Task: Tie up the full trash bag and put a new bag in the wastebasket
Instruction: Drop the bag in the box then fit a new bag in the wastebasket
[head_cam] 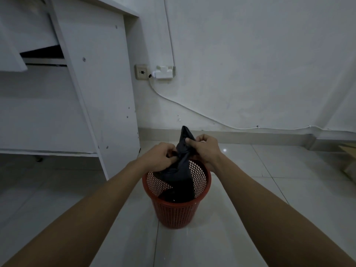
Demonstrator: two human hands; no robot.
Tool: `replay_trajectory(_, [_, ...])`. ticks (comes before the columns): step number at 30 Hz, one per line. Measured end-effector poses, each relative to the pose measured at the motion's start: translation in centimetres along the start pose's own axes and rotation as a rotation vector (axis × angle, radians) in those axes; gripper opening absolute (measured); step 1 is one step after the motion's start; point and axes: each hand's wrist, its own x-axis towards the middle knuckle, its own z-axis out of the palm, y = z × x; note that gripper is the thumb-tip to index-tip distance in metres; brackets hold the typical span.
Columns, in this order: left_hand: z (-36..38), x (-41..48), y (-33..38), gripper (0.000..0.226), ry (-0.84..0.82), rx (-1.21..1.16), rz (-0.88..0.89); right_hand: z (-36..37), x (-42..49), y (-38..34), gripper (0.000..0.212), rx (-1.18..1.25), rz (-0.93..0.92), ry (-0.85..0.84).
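Both hands gathered the black bag above the red basket.
The red mesh wastebasket (176,209) stood on the tiled floor (250,189), the black trash bag (178,178) rising from it; the left hand (159,158) and the right hand (205,148) each pinched its twisted neck, before the white wall (250,64).

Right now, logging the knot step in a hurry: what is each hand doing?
Left hand: fingers curled, gripping the gathered neck of the black trash bag.
Right hand: fingers pinching the bag's top just above the red wastebasket.
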Motion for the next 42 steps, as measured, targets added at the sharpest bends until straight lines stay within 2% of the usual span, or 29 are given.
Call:
replay_trajectory(4, [-0.4,0.2,-1.3,0.007,0.207,0.009,-0.138,-1.2,0.5,-0.1,0.039,-0.006,-0.005,0.052])
replay_trajectory(6, [-0.9,0.5,-2.0,0.007,0.326,-0.118,-0.279,-2.0,0.7,-0.2,0.038,0.003,-0.01,0.059])
replay_trajectory(7, [-1.3,0.6,-2.2,0.013,0.363,-0.207,-0.347,-2.5,0.8,-0.2,0.038,-0.002,-0.011,0.065])
replay_trajectory(10, [-2.2,0.7,-2.6,0.028,0.393,-0.398,-0.459,-3.5,0.8,-0.5,0.03,-0.06,0.035,0.054])
replay_trajectory(12, [-2.2,0.8,-2.5,0.022,0.371,-0.403,-0.44,-3.9,0.6,-0.6,0.037,-0.117,0.088,-0.024])
replay_trajectory(15, [-2.0,0.8,-2.3,0.01,0.303,-0.396,-0.351,-3.7,0.2,-0.7,0.04,-0.41,0.094,-0.125])
replay_trajectory(18, [-2.0,0.7,-1.7,0.025,0.252,-0.454,-0.287,-2.8,0.2,-0.8,0.035,-0.875,-0.058,-0.129])
replay_trajectory(19, [-2.0,0.6,-1.4,0.03,0.245,-0.474,-0.282,-2.4,0.2,-0.9,0.033,-0.963,-0.129,-0.138])
replay_trajectory(21, [-2.0,0.6,-0.9,0.031,0.226,-0.502,-0.273,-1.6,-0.1,-1.1,0.028,-0.937,-0.232,-0.186])
replay_trajectory(23, [-1.8,0.7,-0.7,0.02,0.182,-0.451,-0.257,-0.8,-0.2,-1.1,0.026,-0.872,-0.273,-0.207])
replay_trajectory(25, [-1.6,0.6,-0.8,0.012,0.127,-0.3,-0.229,-0.1,-0.2,-0.8,0.012,-0.876,-0.307,-0.177])
replay_trajectory(27, [-1.4,0.6,-1.2,0.025,0.122,-0.116,-0.179,0.5,-0.1,-0.5,0.013,-0.857,-0.339,-0.129])
replay_trajectory(29, [-1.3,0.5,-1.5,0.026,0.183,0.005,-0.181,0.6,0.1,-0.3,0.023,-0.839,-0.365,-0.072])
replay_trajectory(32, [-1.6,0.2,-2.6,0.028,0.354,0.025,-0.257,-0.4,0.3,0.1,0.04,-0.811,-0.349,0.008])
replay_trajectory(35, [-2.2,-0.4,-4.5,0.03,0.54,0.042,-0.291,-2.7,0.6,0.7,0.039,-0.785,-0.281,0.124])
replay_trajectory(37, [-2.6,-1.0,-5.8,0.031,0.593,0.077,-0.368,-4.3,1.0,0.8,0.032,-0.755,-0.228,0.206])
replay_trajectory(40, [-3.0,-1.4,-7.0,0.04,0.471,0.126,-0.483,-5.9,1.4,0.9,0.021,-0.662,-0.114,0.218])
replay_trajectory(42, [-2.8,-1.6,-6.5,0.064,0.352,0.138,-0.407,-6.0,1.1,1.0,0.02,-0.61,-0.065,0.158])
